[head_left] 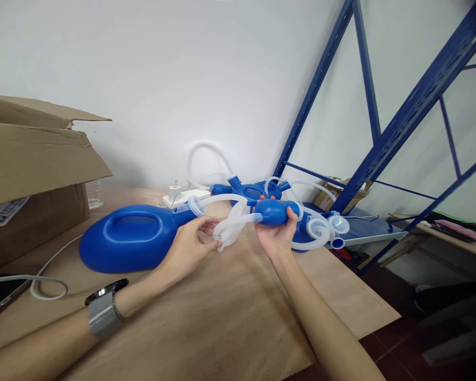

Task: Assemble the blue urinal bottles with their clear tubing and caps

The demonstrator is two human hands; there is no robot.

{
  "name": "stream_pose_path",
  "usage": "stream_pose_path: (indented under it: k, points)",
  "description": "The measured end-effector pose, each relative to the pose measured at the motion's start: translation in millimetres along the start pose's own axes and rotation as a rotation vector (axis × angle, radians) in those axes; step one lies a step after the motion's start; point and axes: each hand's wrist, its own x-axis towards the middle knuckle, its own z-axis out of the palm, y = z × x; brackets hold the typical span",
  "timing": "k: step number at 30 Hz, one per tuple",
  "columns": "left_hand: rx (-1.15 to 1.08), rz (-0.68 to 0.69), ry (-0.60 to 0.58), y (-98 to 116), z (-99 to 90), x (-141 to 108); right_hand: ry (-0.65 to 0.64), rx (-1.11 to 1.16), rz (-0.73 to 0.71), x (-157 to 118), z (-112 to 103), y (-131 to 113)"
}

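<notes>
Smooth blue ovoid bulb (275,211) gripped in R hand (273,242), above table (222,317); translucent white plastic tubing (238,223) pinched at L end by L hand (186,247). For tubing adj., bulb to be held steady.

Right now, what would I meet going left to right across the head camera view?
Brown cardboard box, large blue plastic jug, oval blue plastic bulb in the right hand, coiled translucent hose, tan wooden shelf.

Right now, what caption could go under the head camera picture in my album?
Right hand cradles a glossy blue oval bulb while left hand holds cloudy white plastic tubing.
</notes>
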Motion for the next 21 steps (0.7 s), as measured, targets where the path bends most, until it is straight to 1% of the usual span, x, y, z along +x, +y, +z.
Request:
stream_pose_path:
  k: [4, 8, 11, 15, 21]
  points:
    - [-0.067, -0.014, -0.005, -1.8, -0.9, 1.3, -0.006, 0.008, 0.003, 0.9, -1.3, -0.8]
    - [-0.112, -0.070, -0.095, -4.2, -1.2, 5.2, -0.017, 0.009, 0.028, 0.1, -1.7, 0.1]
    - [-0.139, -0.106, -0.126, -4.1, -2.0, 7.3, -0.030, 0.016, 0.039, -2.2, 0.1, 0.8]
    - [-0.157, -0.087, -0.104, -0.8, -3.7, 8.0, -0.039, 0.013, 0.047, -4.1, 1.8, 1.2]
    - [-0.163, -0.049, -0.059, 3.1, -4.9, 6.2, -0.062, -0.009, 0.049, -2.2, -1.4, 1.9]
